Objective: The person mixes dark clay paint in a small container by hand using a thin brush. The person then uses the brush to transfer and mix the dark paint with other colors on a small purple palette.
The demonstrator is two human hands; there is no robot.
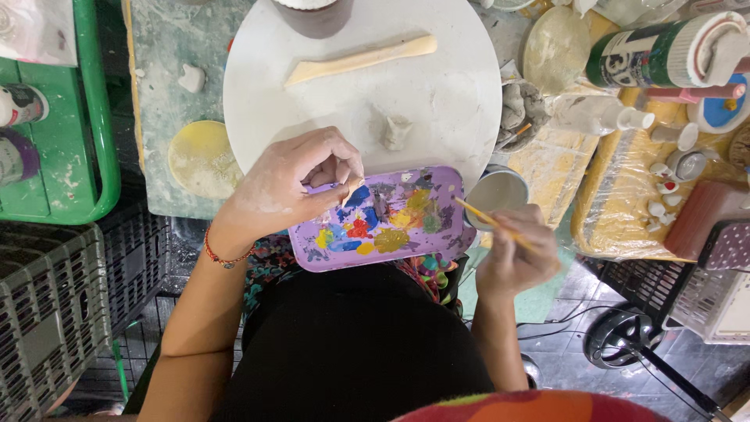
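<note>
Right hand [516, 258] grip: brush [491, 221]; purple palette [383, 220] holds mixed paints.

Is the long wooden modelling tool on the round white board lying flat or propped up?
Lying flat: the wooden tool rests along the round white board, touching neither hand.

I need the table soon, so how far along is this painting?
Done: paints are mixed out on the purple palette, and a small clay lump sits shaped on the white round board. In hand: the left hand pinches a small piece over the palette, the right hand holds a thin brush toward the paint. Left: the lump shows no colour.
</note>
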